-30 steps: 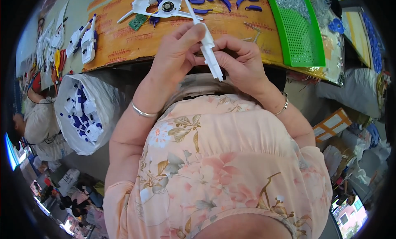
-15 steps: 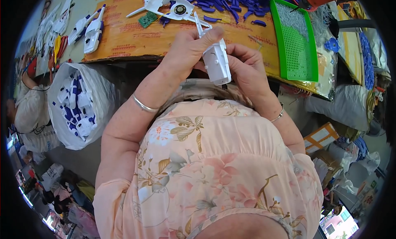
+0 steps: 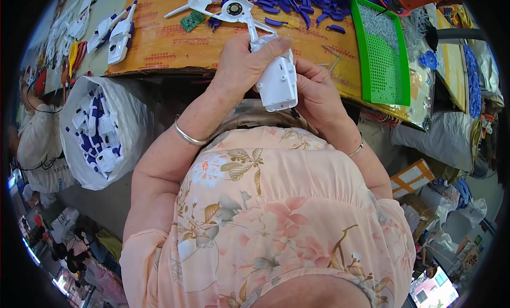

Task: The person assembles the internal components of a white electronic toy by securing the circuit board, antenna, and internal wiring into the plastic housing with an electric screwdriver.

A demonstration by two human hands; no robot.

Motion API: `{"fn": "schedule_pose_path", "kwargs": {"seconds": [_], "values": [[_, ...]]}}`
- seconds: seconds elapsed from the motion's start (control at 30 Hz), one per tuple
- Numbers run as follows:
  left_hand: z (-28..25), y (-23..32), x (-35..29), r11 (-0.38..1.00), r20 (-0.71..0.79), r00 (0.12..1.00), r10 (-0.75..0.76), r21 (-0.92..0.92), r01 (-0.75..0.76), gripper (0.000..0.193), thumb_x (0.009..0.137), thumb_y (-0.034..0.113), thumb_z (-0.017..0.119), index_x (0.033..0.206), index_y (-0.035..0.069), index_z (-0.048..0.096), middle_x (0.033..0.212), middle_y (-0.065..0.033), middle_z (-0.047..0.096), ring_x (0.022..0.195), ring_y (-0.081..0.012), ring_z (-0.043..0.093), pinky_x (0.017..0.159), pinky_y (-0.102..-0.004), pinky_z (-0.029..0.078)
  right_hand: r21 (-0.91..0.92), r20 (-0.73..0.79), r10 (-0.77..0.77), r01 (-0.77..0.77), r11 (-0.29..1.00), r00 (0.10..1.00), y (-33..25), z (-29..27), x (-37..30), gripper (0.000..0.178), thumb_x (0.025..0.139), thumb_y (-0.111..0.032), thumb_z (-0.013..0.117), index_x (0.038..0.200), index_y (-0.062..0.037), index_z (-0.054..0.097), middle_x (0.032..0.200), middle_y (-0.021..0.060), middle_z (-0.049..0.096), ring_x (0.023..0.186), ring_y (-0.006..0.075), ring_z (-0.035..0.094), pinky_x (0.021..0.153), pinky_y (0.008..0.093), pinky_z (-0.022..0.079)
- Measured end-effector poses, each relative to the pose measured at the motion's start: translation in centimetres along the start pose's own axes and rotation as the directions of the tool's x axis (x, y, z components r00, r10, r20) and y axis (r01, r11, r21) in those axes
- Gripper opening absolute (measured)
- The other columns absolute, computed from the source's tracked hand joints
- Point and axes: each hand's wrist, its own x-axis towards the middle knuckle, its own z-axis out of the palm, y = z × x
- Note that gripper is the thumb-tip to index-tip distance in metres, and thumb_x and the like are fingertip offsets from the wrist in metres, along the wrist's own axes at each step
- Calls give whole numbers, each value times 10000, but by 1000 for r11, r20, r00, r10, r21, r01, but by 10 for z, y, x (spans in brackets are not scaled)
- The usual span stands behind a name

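Observation:
Both my hands hold a white plastic toy body (image 3: 277, 80) in front of my chest, at the near edge of the cardboard-covered table (image 3: 164, 47). My left hand (image 3: 241, 61) grips its upper end from the left, fingers curled over the top. My right hand (image 3: 314, 90) supports it from the right and behind. On the table just beyond lies a white plastic frame with a round black part (image 3: 223, 7) and a small green circuit board (image 3: 191, 21). Several blue plastic pieces (image 3: 303, 5) are scattered behind it.
A green perforated tray (image 3: 382, 53) stands on the table at right. White-and-blue toy parts (image 3: 119, 34) lie at the table's left. A white sack (image 3: 101, 130) full of white and blue parts stands on the floor at left. Another person (image 3: 34, 132) sits at far left. Boxes and bags crowd the floor at right.
The white toy body has turned in my hands, from edge-on to showing its broad face, and sits a little lower and closer to me. Both hands kept their hold.

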Motion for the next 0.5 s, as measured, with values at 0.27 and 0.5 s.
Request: {"fn": "schedule_pose_path", "kwargs": {"seconds": [0.27,0.5], "values": [[-1,1,-3,999,-5,1000,-17,35,17,386,821,404,682,825,19,657,670,-22,626,552,-76,589,432,-219,435,42,-20,105,-104,994,994,-1,8,-4,237,953,-129,475,1120,0,581,993,84,650,860,160,646,781,289,519],[0,6,-6,997,-27,999,-19,74,21,374,802,385,701,817,13,660,697,-37,645,597,-85,610,495,-232,469,82,34,169,-171,982,985,-2,3,-3,238,942,-142,492,1100,3,595,989,105,663,872,177,654,791,298,519]]}}
